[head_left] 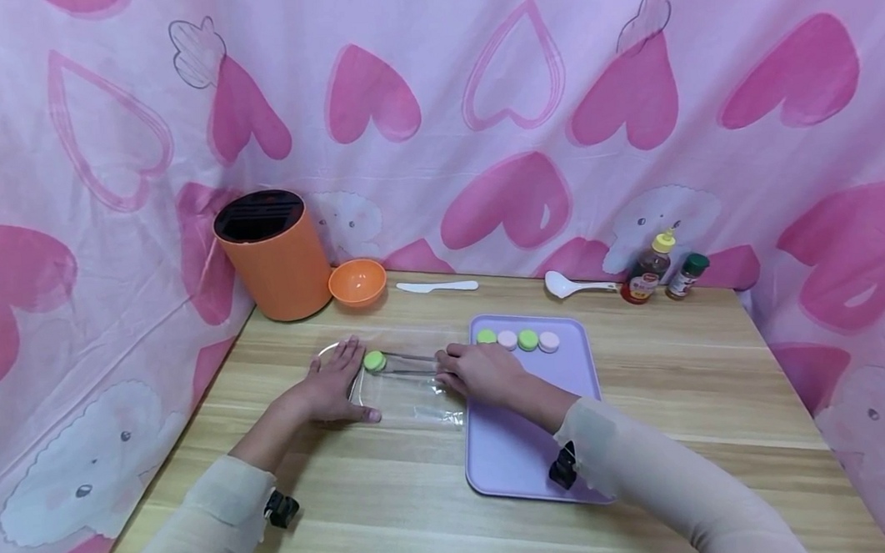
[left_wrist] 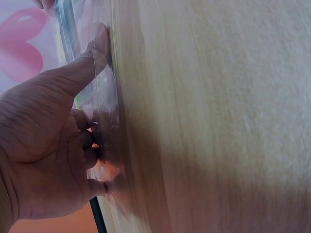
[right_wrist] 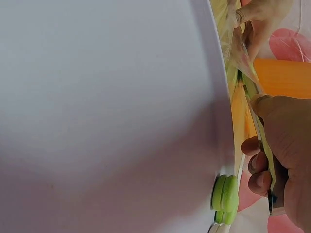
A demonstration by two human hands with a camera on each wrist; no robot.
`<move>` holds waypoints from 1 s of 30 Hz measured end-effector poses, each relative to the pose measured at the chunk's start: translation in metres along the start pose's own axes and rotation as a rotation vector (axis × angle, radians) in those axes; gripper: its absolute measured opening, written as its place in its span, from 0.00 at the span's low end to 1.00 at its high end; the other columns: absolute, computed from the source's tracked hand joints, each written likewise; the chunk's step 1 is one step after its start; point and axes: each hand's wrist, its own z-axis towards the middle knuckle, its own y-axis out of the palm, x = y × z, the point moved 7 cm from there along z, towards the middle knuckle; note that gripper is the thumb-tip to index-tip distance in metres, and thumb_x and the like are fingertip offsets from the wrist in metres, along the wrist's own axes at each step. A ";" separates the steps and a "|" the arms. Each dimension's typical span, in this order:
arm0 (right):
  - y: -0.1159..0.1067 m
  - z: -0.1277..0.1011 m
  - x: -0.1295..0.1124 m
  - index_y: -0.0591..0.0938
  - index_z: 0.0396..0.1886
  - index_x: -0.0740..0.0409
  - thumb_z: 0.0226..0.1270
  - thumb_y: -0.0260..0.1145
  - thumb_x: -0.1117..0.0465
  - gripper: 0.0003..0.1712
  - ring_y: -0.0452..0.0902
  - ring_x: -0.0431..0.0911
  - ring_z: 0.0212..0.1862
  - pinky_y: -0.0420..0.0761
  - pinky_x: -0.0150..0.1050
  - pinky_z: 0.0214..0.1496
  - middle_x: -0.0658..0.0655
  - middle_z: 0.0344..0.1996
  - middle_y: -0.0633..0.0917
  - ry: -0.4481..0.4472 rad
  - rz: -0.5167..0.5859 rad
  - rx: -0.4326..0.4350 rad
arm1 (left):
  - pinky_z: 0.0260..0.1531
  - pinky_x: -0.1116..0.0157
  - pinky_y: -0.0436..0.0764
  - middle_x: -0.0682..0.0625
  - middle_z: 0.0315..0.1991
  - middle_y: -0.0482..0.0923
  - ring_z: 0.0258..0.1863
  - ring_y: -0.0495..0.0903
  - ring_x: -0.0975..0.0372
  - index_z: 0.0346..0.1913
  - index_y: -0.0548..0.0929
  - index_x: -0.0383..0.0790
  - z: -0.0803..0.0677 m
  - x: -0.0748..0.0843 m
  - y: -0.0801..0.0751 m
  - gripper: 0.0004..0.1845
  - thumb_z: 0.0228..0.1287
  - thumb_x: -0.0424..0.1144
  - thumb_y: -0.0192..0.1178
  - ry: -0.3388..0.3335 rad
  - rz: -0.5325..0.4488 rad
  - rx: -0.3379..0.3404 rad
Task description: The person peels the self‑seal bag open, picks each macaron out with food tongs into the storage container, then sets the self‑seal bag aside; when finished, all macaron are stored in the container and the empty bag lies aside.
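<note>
Tongs (head_left: 409, 360) gripped by right hand (head_left: 478, 373) run leftward, tips pinching green macaron (head_left: 374, 361) beside flat left hand (head_left: 333, 387) pressing clear tray (head_left: 411, 399).

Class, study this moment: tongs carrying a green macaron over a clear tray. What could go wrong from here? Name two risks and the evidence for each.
1. The green round macaron is held only at the tips of the slim metal tongs in the right hand; it might slip or be crushed.
2. The clear plastic tray looks light; only the left hand steadies it, so it may shift if bumped.
</note>
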 end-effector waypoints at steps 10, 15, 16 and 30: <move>0.003 0.003 -0.002 0.86 0.50 0.49 0.83 0.67 0.42 0.17 0.77 0.42 0.26 0.71 0.36 0.20 0.48 0.35 0.81 -0.004 0.036 0.034 | 0.84 0.25 0.37 0.33 0.92 0.34 0.91 0.35 0.36 0.91 0.42 0.32 -0.002 0.000 -0.002 0.75 0.60 0.71 0.76 0.043 0.013 0.049; 0.006 0.006 -0.003 0.86 0.50 0.50 0.84 0.67 0.43 0.16 0.76 0.42 0.25 0.73 0.37 0.22 0.49 0.35 0.82 -0.009 0.043 0.022 | 0.85 0.26 0.40 0.34 0.92 0.37 0.92 0.38 0.37 0.91 0.43 0.33 -0.004 0.000 -0.003 0.74 0.61 0.73 0.75 0.058 0.032 0.084; 0.006 0.005 -0.003 0.87 0.51 0.50 0.84 0.67 0.43 0.16 0.78 0.43 0.26 0.74 0.38 0.22 0.49 0.36 0.83 -0.012 0.039 0.021 | 0.85 0.26 0.40 0.35 0.92 0.37 0.92 0.38 0.37 0.91 0.43 0.34 -0.004 0.001 -0.004 0.74 0.61 0.73 0.75 0.054 0.030 0.084; -0.009 -0.015 0.014 0.89 0.59 0.51 0.83 0.68 0.44 0.19 0.82 0.46 0.28 0.81 0.43 0.24 0.49 0.39 0.86 0.004 0.013 0.057 | 0.86 0.27 0.42 0.35 0.92 0.37 0.92 0.37 0.39 0.91 0.43 0.35 -0.002 -0.002 -0.002 0.75 0.59 0.75 0.75 0.027 0.040 0.082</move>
